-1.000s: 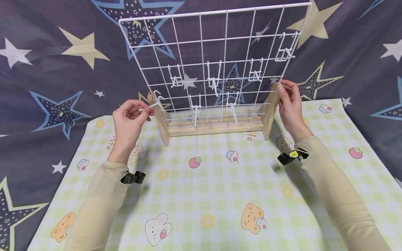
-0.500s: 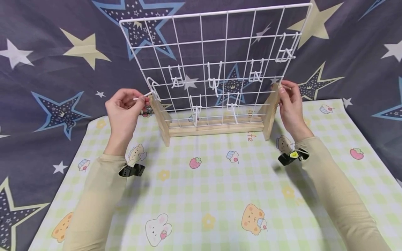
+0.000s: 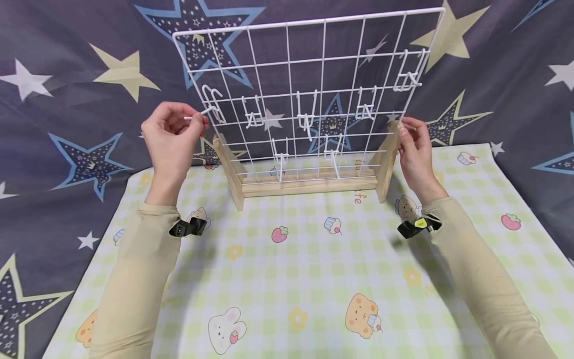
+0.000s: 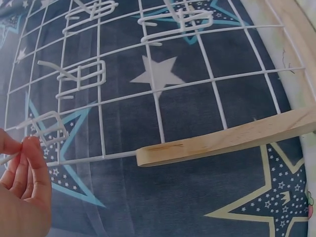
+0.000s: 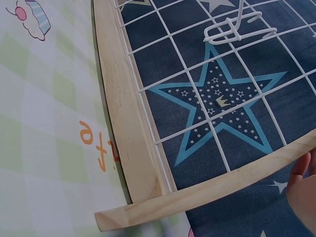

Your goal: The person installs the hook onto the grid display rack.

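My left hand [image 3: 172, 137] pinches a white wire hook [image 3: 214, 105] by its prong, between thumb and fingertips. The hook lies against the left edge of a white wire grid panel [image 3: 306, 62], above the left wooden upright; whether it is latched on the wires I cannot tell. In the left wrist view the hook [image 4: 52, 129] tilts near the fingertips. On the other side, my right hand [image 3: 414, 152] grips the top of the right wooden upright [image 3: 386, 162]. Several like hooks hang on the grid, among them a middle hook [image 3: 307, 118] and an upper right hook [image 3: 407, 79].
A wooden base bar [image 3: 309, 185] joins the uprights under the grid. The stand is on a green checked tablecloth [image 3: 269, 274] with printed animals and fruit. Behind it hangs a dark star-patterned cloth [image 3: 58, 94].
My left hand has risen along the grid's left edge, carrying the hook up from beside the upright's top. The right hand keeps its grip in the same place.
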Motion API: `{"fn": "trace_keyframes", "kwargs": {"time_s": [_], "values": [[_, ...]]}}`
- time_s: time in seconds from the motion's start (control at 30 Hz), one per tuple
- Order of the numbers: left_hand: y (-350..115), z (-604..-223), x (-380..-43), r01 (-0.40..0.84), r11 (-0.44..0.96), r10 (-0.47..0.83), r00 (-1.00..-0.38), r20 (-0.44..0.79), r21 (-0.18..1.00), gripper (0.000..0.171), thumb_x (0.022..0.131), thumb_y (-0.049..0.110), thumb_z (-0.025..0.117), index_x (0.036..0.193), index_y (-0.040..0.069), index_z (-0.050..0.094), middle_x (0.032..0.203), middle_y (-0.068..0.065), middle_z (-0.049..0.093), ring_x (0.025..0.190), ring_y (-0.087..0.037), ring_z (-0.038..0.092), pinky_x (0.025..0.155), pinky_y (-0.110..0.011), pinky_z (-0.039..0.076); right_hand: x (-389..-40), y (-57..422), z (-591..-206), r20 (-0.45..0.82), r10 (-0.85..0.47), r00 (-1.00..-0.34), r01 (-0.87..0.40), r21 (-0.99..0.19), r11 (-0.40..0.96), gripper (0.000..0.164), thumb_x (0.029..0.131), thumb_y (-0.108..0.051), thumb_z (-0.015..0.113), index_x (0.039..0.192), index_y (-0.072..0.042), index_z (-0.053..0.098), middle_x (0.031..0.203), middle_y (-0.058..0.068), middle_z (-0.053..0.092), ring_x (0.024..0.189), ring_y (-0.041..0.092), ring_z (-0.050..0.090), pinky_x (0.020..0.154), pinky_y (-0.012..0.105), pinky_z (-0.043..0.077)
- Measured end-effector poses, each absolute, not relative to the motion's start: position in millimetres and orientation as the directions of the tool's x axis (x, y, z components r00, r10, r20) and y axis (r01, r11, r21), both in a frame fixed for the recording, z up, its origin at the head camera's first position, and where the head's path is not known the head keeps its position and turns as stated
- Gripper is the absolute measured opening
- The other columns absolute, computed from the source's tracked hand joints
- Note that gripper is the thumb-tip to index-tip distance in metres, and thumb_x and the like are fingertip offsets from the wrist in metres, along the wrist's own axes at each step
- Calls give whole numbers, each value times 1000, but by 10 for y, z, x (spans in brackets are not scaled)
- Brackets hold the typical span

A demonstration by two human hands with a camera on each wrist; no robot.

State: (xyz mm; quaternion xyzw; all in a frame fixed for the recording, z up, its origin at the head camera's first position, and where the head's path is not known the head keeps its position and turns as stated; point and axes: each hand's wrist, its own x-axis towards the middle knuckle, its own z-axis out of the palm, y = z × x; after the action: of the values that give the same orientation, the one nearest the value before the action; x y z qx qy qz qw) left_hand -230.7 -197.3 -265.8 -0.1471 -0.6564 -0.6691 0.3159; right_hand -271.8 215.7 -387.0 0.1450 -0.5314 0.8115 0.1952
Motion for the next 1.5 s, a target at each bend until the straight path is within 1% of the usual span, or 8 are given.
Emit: {"fn": "trace_keyframes", "kwargs": {"time_s": [0.2,0.43,0.67,0.97,1.13,1.23,1.37,1.5], "values": [[-1935,-2582,-2324,633,86,-250,-734,632,769,5,83,-9,62,80,-6,65,71,-10,68,58,-18,61,59,-19,50,-2709,2171,-3883,440,159,-884,-466,-808,-361,17,101,-7,48,117,-9,53,117,13,50,109,25,51,90,28,42],[-1900,-2493,-2356,688,312,-225,-617,754,656,5,86,-1,65,82,-1,66,73,-6,69,61,-17,64,59,-22,52,-2701,2187,-3891,440,161,-883,-468,-806,-363,17,101,-7,48,117,-10,54,117,12,50,109,25,51,89,28,42],[-1802,-2376,-2364,712,419,-212,-526,824,563,4,85,1,65,81,3,66,72,-2,69,62,-14,64,61,-19,51,-2692,2198,-3896,440,160,-884,-467,-804,-369,17,101,-7,48,117,-10,54,117,12,49,109,25,51,88,27,42],[-1687,-2268,-2329,678,554,-203,-453,868,483,6,85,3,63,82,7,66,72,9,64,63,-7,61,65,-18,51,-2700,2195,-3890,445,164,-881,-473,-803,-363,19,101,-5,46,118,-9,54,116,12,51,107,22,52,90,28,43],[-1735,-2266,-2402,633,617,-194,-453,870,467,6,86,5,61,83,6,66,70,11,61,62,-4,58,64,-15,49,-2710,2191,-3885,448,170,-878,-479,-797,-369,19,101,-5,47,117,-9,54,115,13,52,107,22,52,90,27,43],[-1763,-2345,-2435,598,636,-194,-487,851,487,5,86,4,61,83,6,65,71,11,60,62,-3,56,64,-14,47,-2715,2187,-3884,448,171,-877,-479,-796,-370,19,100,-4,47,117,-9,54,114,12,52,106,22,52,89,27,44],[-1763,-2462,-2451,569,645,-202,-516,832,510,6,84,0,61,82,5,65,72,4,62,63,-1,55,64,-14,46,-2726,2177,-3876,450,163,-878,-477,-796,-373,20,100,-3,46,117,-10,55,114,11,51,105,21,52,87,26,44],[-1758,-2535,-2479,567,651,-198,-516,833,506,6,84,-1,61,83,3,65,73,-4,65,64,2,55,65,-12,46,-2728,2174,-3873,453,158,-877,-478,-800,-363,20,101,-3,46,117,-10,54,114,10,51,106,21,52,88,27,43]]}}
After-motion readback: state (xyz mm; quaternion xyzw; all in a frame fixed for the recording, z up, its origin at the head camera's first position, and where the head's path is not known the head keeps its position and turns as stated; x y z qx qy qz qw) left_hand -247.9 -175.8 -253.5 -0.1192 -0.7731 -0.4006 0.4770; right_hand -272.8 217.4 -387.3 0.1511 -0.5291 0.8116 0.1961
